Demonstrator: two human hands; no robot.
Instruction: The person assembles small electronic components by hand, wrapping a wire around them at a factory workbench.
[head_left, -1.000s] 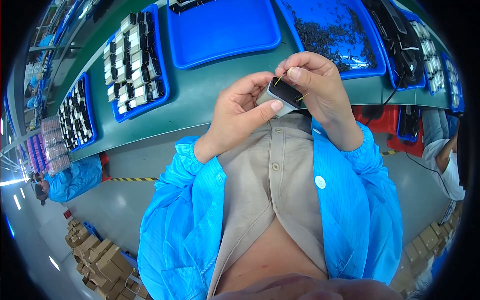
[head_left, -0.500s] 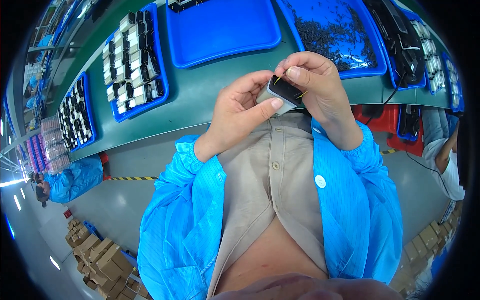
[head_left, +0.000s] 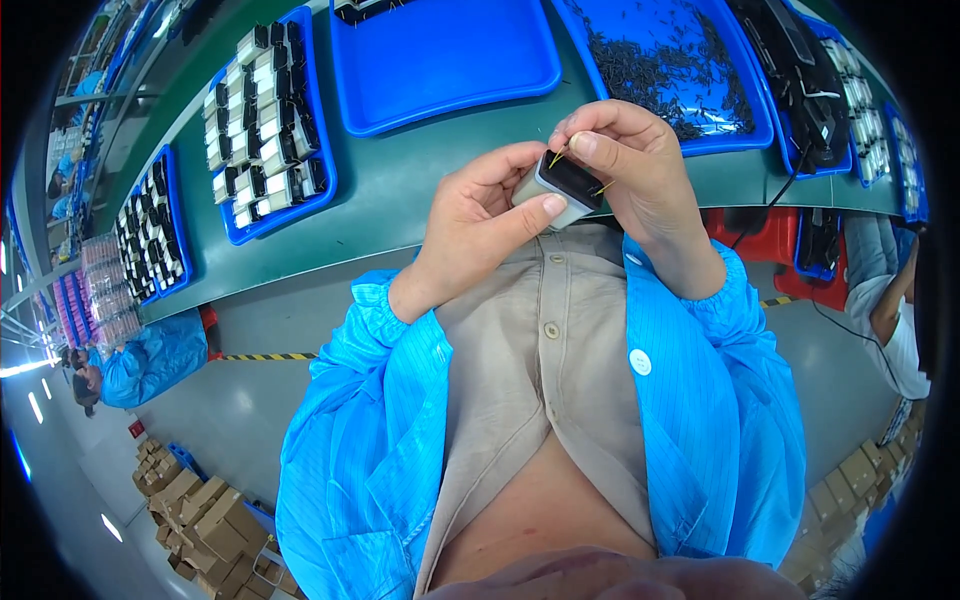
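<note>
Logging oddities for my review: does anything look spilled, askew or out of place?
The cardboard boxes at lower left look jumbled, tilted rather than squarely stacked; the black-faced case in the left hand shows nothing odd.

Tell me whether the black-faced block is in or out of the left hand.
In: the left hand holds the block, its thumb resting against the pale side.

Bright light surrounds me; strip lights (head_left: 31, 367) flare toward nine o'clock, reflections whiten part of a blue tray (head_left: 730, 147) at one, straight edges bow outward.
</note>
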